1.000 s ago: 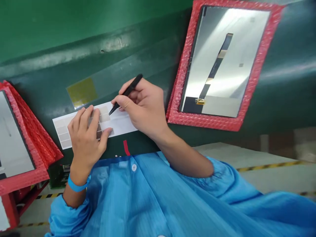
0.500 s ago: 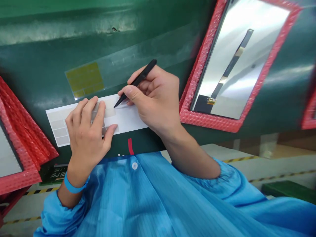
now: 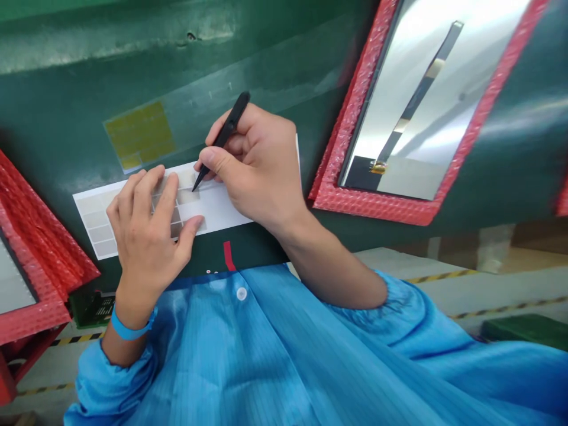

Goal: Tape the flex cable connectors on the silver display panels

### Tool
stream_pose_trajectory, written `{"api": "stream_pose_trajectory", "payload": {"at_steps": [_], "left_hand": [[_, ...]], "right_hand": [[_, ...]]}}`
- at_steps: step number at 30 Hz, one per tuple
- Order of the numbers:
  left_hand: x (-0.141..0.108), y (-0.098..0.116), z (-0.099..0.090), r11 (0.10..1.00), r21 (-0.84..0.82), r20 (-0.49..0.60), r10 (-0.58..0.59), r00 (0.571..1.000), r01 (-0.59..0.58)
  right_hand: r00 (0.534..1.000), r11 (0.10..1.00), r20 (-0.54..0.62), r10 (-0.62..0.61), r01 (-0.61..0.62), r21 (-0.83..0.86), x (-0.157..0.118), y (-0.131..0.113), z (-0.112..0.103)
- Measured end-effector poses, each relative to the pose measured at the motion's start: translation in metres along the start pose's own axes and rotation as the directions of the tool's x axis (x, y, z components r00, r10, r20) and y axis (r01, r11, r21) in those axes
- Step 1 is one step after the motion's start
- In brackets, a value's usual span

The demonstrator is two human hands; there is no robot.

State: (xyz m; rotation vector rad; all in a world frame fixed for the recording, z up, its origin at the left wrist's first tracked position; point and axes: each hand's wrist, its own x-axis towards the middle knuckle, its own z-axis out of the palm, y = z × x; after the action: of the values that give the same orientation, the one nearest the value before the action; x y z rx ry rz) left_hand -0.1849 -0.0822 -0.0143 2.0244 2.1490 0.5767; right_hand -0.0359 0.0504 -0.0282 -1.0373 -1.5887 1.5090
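Two bare hands show in the head view: the left hand [image 3: 148, 242], fingers spread, rests on a white sheet [image 3: 224, 210] at the near edge of the green counter [image 3: 66, 130]; the right hand [image 3: 261, 168] pinches a black pen-like tool [image 3: 225, 130], its tip at the grey patches [image 3: 190, 196]. That sheet looks light, flexible and easily creased, best held by its bare margins; the tool seems stiff and light, suited to a low grip. Yellow film [image 3: 141, 133] lies just beyond; a panel [image 3: 457, 130] in red bubble wrap [image 3: 373, 202] limits room rightward, and the left hand covers some patches.
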Motion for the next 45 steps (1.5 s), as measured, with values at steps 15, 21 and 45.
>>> {"api": "stream_pose_trajectory", "payload": {"at_steps": [15,21,45], "left_hand": [[0.043,0.050,-0.012,0.982,-0.151,-0.144,0.095,0.985,-0.117],[0.089,0.146,0.045,0.906,-0.317,-0.177,0.236,0.955,-0.283],[0.093,0.150,0.066,0.929,-0.289,-0.060,0.224,0.973,-0.232]], "right_hand": [[0.853,0.997,-0.517,-0.077,0.069,-0.036,-0.036,-0.031,-0.194],[0.854,0.999,-0.519,0.028,-0.002,0.050,-0.038,-0.010,-0.224],[0.828,0.988,-0.540,0.152,-0.118,0.097,-0.037,-0.022,-0.194]]}}
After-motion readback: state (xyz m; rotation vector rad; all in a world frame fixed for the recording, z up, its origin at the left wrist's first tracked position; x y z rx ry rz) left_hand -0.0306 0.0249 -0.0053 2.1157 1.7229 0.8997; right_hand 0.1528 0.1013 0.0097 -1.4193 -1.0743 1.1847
